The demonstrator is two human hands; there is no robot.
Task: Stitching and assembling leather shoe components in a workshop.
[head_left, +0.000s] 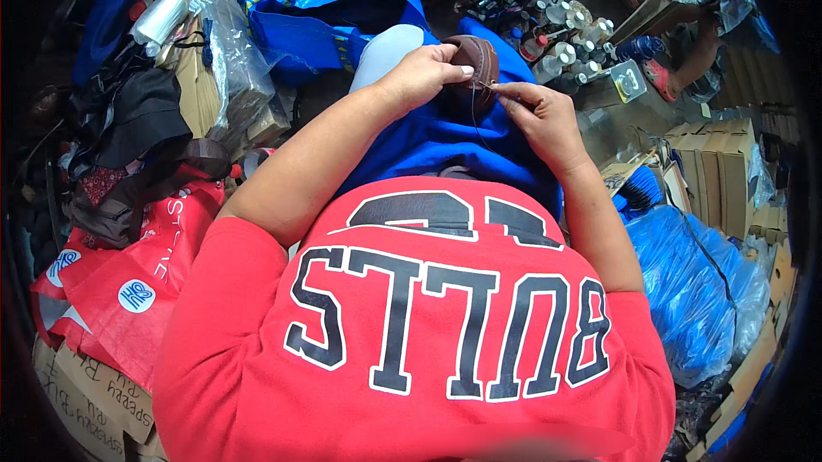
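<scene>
A brown leather shoe (473, 55) with a line of stitching sits over my lap, on blue cloth (445, 147). My left hand (421, 77) is closed on its left side, thumb pressed against the leather. At the shoe's lower right edge, my right hand (542, 119) pinches a dark thread (473, 111) between thumb and forefinger. A loop of this thread hangs below the shoe. Something thin and pale shows at the right fingertips, too small to name for certain. Part of the shoe is hidden behind my left fingers.
Several bottles (556, 59) stand beyond my right hand, near another person's foot in a red sandal (659, 79). Cardboard boxes (711, 172) and a blue plastic bag (685, 282) lie to the right. At left are a red bag (128, 265) and dark bags (141, 119); a blue sack (330, 8) lies ahead.
</scene>
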